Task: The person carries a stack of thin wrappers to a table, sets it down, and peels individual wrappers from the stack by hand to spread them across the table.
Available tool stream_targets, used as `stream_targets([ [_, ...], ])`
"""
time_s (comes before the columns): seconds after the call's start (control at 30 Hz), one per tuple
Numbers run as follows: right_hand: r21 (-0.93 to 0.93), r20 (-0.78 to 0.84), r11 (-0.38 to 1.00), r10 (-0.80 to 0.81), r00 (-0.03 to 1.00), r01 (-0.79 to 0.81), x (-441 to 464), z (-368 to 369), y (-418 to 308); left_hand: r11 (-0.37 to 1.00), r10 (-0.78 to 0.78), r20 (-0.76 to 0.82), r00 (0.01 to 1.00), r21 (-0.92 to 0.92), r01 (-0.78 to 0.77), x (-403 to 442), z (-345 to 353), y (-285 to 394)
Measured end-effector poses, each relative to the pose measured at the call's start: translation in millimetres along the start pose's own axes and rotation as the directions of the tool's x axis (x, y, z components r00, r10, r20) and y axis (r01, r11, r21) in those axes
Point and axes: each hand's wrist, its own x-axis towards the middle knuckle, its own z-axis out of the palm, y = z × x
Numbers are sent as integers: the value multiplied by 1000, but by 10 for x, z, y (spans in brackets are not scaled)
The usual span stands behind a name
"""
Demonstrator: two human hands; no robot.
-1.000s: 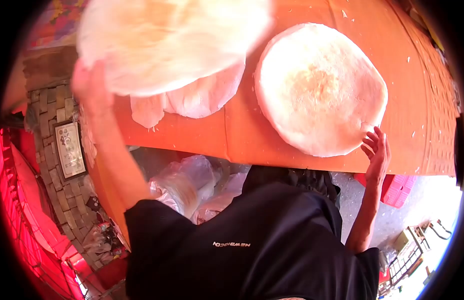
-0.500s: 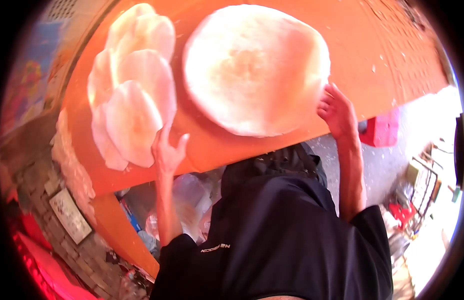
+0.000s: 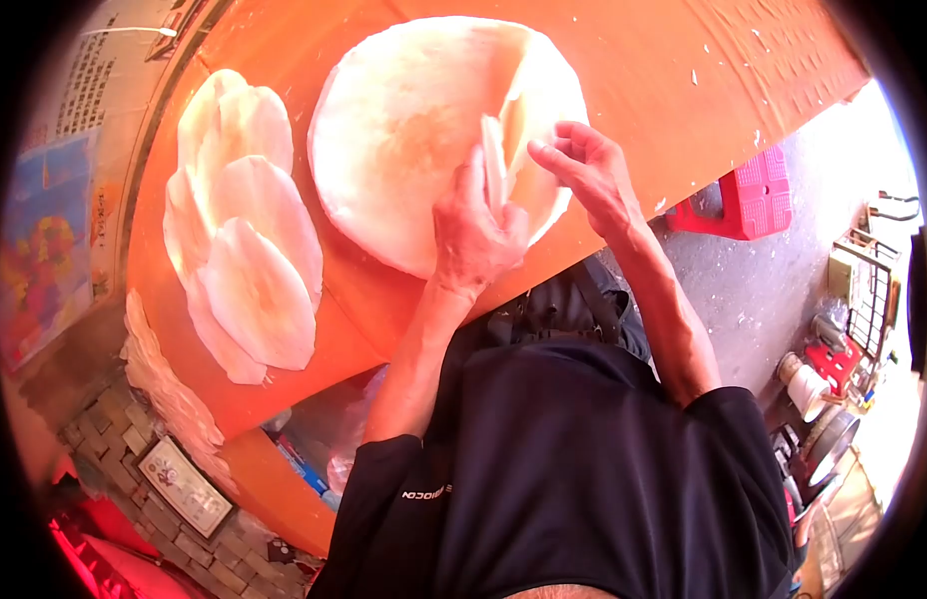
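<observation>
A large, round, pale slab [image 3: 403,130] lies on the orange table, with a thin pale flap [image 3: 494,165] standing up near its right side. My left hand [image 3: 475,232] is over the slab's lower right part, its fingers closed on that flap. Just to the right, my right hand [image 3: 588,170] hovers at the slab's right edge with thumb and fingers pinched together. Whatever is in the pinch is hidden. Thin, pale, petal-shaped pieces [image 3: 259,290] overlap in a pile left of the slab. Strong light washes out the surfaces, so their material is unclear.
The orange tabletop [image 3: 663,120] has small white scraps on its right part. A pink plastic stool [image 3: 758,195] stands beyond the table's near edge. Pale material [image 3: 169,399] hangs along the table's left edge. A framed panel [image 3: 184,484] is on the brickwork at lower left.
My left hand has moved right from the petal-shaped pile onto the round slab and closed on the flap. My right hand has moved left and pinched. The view has shifted.
</observation>
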Motion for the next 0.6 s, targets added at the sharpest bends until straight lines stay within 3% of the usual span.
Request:
stream_targets([
  [0.07,72,-2,996,51,999,-50,47,-54,112,1000,2,-85,996,8,-1,31,20,-37],
  [0.2,247,96,952,164,982,-183,5,-75,144,990,-139,-22,990,7,139,42,-9,32],
  [0.27,231,90,958,151,984,-168,21,-94,193,936,-268,108,957,-208,286,54,-44,3],
  [0.3,212,85,965,139,987,-154,18,-86,188,936,-268,108,957,-204,286,48,-68,-40],
  [0.37,267,73,949,152,986,-166,11,-51,136,769,-254,221,942,-544,335,46,-139,-160],
  [0.43,319,60,930,171,983,-182,-58,13,-3,719,-256,288,923,-581,381,69,-213,-152],
  [0.53,252,128,963,69,989,-100,-108,84,-123,683,-252,345,904,-598,419,72,-237,-152],
  [0.6,-80,66,994,74,995,-68,-34,63,12,712,-299,304,904,-560,424,64,-226,-163],
])
